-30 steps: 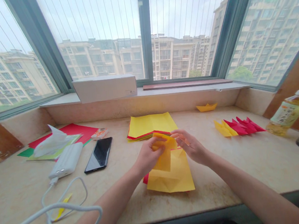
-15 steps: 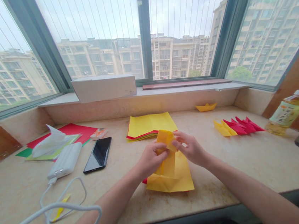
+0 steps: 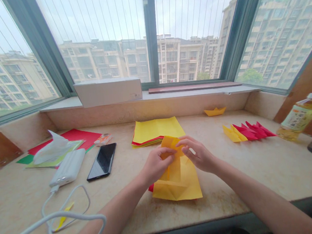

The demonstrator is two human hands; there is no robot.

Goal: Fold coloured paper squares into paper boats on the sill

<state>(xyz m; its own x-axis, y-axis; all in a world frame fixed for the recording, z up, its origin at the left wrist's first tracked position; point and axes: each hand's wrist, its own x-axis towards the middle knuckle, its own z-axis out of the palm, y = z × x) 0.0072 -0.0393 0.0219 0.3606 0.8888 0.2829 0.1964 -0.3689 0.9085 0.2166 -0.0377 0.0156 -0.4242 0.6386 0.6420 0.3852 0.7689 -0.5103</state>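
Note:
A folded yellow-orange paper [image 3: 170, 142] is raised above the counter in front of me. My left hand [image 3: 159, 165] grips it from the left, thumb on the near side and fingers bent around it. At its right edge, the fingertips of my right hand [image 3: 198, 154] pinch the paper between thumb and fingers. Below the hands lies a creased yellow sheet [image 3: 190, 188] on top of other sheets, with a red edge [image 3: 151, 187] showing at its left. Just behind the hands rests a stack of yellow and red paper [image 3: 158, 129].
Folded yellow and red papers [image 3: 253, 130] lie in a row at the right, beside a drink bottle [image 3: 299, 115]. A paper boat [image 3: 215, 112] stands at the back. Leftward are a phone [image 3: 102, 162], a white power bank [image 3: 68, 167] and a looping white cable [image 3: 71, 214].
My right hand has shifted slightly on the paper, its fingers lifting and straightening a little along the top right edge. The left hand keeps its grip, and the paper has turned slightly.

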